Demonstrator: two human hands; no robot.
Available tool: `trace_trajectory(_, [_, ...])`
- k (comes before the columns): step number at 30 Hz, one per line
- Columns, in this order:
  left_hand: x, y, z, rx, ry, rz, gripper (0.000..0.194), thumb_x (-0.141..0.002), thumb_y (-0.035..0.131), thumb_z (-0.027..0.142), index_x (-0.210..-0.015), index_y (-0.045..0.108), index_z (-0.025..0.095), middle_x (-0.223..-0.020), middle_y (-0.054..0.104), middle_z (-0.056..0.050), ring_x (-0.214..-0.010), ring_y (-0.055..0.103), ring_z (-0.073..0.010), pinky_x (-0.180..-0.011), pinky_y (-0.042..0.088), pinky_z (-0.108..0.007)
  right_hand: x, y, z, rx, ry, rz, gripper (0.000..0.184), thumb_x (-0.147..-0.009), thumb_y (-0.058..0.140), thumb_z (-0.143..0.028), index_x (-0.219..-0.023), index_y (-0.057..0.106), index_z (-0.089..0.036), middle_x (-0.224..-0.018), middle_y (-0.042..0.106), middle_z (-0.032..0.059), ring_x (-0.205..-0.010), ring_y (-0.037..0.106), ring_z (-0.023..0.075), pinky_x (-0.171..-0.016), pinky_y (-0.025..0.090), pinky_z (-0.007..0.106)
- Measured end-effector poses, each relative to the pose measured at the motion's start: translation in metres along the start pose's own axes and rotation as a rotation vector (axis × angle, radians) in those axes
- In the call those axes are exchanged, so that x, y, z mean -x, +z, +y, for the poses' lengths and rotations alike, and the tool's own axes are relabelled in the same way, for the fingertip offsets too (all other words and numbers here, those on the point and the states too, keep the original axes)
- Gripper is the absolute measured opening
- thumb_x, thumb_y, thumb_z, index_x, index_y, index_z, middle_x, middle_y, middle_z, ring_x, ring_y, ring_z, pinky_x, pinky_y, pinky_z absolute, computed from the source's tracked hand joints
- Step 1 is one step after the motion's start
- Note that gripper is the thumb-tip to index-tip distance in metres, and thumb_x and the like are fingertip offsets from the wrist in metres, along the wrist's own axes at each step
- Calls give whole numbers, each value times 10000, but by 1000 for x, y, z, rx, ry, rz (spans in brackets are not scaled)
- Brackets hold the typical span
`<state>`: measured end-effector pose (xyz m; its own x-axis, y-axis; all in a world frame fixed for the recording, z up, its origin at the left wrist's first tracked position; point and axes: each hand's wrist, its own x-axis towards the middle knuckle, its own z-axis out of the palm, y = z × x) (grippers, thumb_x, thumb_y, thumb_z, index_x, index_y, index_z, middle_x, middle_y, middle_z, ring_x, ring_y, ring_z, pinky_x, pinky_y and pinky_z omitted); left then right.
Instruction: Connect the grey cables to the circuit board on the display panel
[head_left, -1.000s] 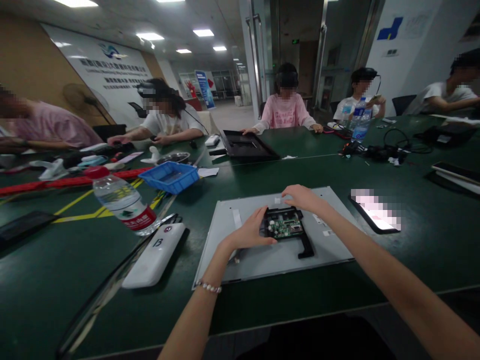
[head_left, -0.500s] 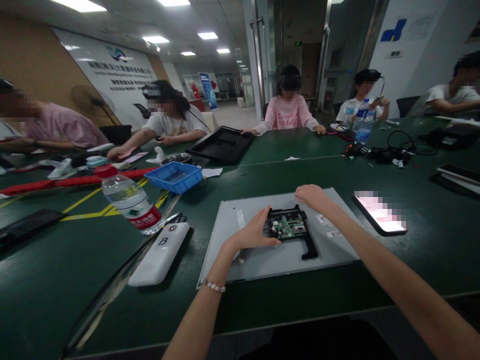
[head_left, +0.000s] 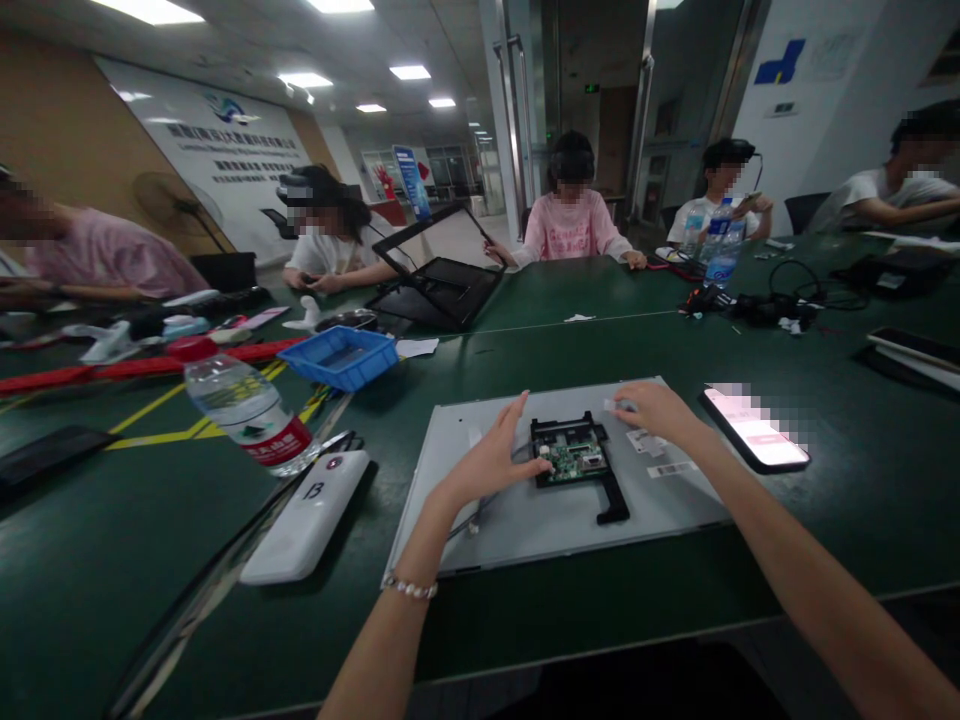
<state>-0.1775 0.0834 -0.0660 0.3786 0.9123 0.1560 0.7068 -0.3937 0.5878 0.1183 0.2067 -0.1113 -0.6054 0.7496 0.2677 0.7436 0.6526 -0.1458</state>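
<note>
Left hand (head_left: 487, 462) spread at left of squarish green circuit board (head_left: 579, 461); right hand (head_left: 660, 412) pinches pale scrap (head_left: 609, 406), perhaps tape.

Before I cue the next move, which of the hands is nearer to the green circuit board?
Left. The left hand has its thumb at the left edge of the green circuit board, contact unclear; the right hand is beyond its far right corner, apart from it.

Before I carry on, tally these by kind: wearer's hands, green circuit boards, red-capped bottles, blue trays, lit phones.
Wearer's hands: 2 (left hand, right hand)
Green circuit board: 1
Red-capped bottle: 1
Blue tray: 1
Lit phone: 1
Total: 6
</note>
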Motion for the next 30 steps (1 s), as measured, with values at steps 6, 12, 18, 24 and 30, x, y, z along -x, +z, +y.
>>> trace_trajectory(6, [-4, -11, -15, -154, -52, 276, 535, -920, 388, 398, -1402, 254, 206, -1409, 387, -101, -1256, 418, -224, -1044, 338, -407, 2, 6, 0, -16, -7, 13, 300, -861, 531, -377, -1069, 639, -190, -1107, 654, 87, -1033, 587, 225, -877, 436, 321])
trace_trajectory(12, [-1, -13, -33, -547, -202, 240, 385, -897, 381, 238, -1261, 473, 154, -1264, 539, -102, -1162, 501, -242, -1009, 365, -392, 2, 6, -9, 16, -46, 41, 234, -894, 491, -282, -1020, 664, -186, -1054, 674, 86, -1011, 598, 216, -862, 447, 313])
trace_trajectory(18, [2, -13, -42, -672, -308, 171, 382, -819, 378, 93, -1142, 577, 131, -1120, 606, -112, -1049, 560, -217, -944, 406, -326, 2, 6, -11, 26, -23, 56, 241, -906, 463, -237, -1023, 669, -192, -1038, 683, 75, -995, 608, 210, -852, 456, 318])
trace_trajectory(24, [0, -14, -41, -682, -351, 175, 364, -809, 366, 68, -1053, 625, 148, -1046, 618, -105, -999, 572, -212, -897, 425, -307, 2, 7, -10, 15, 0, 60, 250, -899, 458, -206, -1025, 674, -197, -1041, 687, 74, -999, 611, 211, -857, 461, 326])
trace_trajectory(30, [0, -14, -47, -672, -363, 210, 355, -826, 346, 73, -1006, 640, 160, -1025, 616, -98, -953, 582, -207, -866, 433, -304, 3, 8, -11, 1, 13, 81, 250, -893, 461, -200, -1019, 677, -199, -1048, 685, 77, -1005, 611, 212, -865, 466, 331])
